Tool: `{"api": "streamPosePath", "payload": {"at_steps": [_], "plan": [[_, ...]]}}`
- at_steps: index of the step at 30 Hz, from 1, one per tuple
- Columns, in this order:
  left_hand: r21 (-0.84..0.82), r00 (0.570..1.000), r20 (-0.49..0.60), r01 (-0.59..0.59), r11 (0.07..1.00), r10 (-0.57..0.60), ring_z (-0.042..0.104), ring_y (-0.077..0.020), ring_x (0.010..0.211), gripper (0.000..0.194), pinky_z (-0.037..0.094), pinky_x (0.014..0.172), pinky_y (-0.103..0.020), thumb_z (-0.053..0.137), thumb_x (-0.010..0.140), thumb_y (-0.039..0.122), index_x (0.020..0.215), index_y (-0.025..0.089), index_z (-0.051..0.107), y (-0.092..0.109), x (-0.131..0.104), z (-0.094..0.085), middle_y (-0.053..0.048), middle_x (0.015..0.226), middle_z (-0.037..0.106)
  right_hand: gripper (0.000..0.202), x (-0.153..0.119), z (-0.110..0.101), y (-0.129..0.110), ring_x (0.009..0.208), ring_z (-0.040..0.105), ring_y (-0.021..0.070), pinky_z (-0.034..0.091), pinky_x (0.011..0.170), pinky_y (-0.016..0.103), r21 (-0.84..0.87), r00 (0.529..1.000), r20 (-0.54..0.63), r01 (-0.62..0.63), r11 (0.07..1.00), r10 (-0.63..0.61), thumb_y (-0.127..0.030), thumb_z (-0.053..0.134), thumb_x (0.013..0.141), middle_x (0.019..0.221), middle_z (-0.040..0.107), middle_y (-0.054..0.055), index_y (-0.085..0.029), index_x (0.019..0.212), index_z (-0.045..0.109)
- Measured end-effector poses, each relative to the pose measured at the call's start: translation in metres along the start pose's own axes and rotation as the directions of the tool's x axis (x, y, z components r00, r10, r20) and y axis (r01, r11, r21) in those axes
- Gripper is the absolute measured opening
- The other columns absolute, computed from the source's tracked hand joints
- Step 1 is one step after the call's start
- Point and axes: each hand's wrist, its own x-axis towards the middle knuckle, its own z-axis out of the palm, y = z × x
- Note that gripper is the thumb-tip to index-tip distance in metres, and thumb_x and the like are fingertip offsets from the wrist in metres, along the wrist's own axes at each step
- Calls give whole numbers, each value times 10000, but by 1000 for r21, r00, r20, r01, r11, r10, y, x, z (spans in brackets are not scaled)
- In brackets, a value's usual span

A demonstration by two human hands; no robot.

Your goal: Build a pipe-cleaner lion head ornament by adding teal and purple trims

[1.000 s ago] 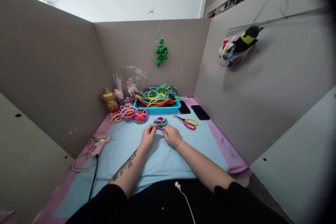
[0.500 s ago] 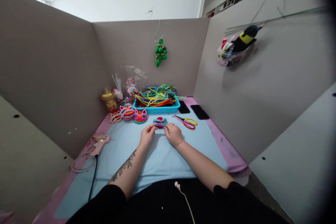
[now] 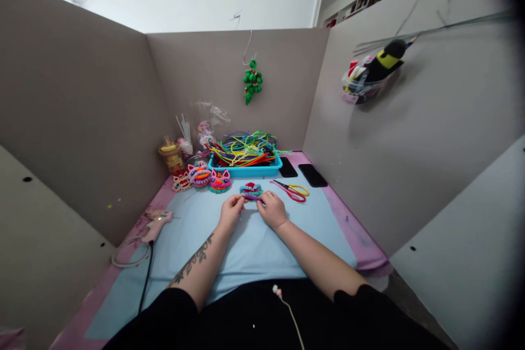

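Between my two hands stretches a short purple pipe cleaner piece [image 3: 251, 197], its ends pinched in the fingers. My left hand [image 3: 232, 209] is closed on its left end and my right hand [image 3: 270, 209] on its right end. Just beyond it lies a teal and red pipe cleaner piece [image 3: 251, 188] on the blue cloth; whether the purple piece touches it I cannot tell. Several finished-looking pipe cleaner animal heads, one pink and orange [image 3: 220, 181] and one lilac [image 3: 199, 175], sit to the left.
A blue tray [image 3: 246, 172] heaped with colourful pipe cleaners stands at the back, with two dark phones [image 3: 312, 175] beside it. Scissors [image 3: 291, 190] lie to the right. A pink glue gun [image 3: 158, 226] with its cord rests at the left. Grey partitions enclose the table.
Both hands stay almost in place. The purple piece now shows as a straighter strip between the fingers, more distinct from the teal and red piece behind it.
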Motion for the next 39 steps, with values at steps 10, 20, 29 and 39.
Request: {"api": "streamPosePath", "payload": {"at_steps": [10,20,29,39], "plan": [[-5,997,-6,-72,997,72,612,-162,680,252,467,693,-282,712,641,348,805,158,688,-2,2,2,-31,729,693,98,-2,5,2,708,518,178,368,628,261,-44,1000,2,-13,999,13,-183,532,783,728,563,37,-200,689,553],[42,995,-34,-91,995,92,598,-162,640,261,461,667,-282,717,637,353,796,146,709,2,-1,3,-33,691,684,122,-1,5,1,701,512,181,361,606,261,-45,1000,20,-4,999,5,-167,553,770,706,549,34,-205,660,515],[80,988,-30,-147,986,150,581,-162,690,178,441,699,-269,647,697,323,780,169,676,0,0,1,-18,724,664,148,-1,0,-5,783,560,193,429,665,275,31,998,59,17,999,-19,-300,623,779,832,612,45,-197,875,577],[72,987,-4,-157,985,158,598,-171,734,224,453,733,-279,660,697,340,837,167,685,1,0,2,-33,784,680,207,-2,-2,-9,809,568,203,431,733,309,93,990,71,118,989,-125,-261,448,912,816,646,65,-194,901,644]]}}
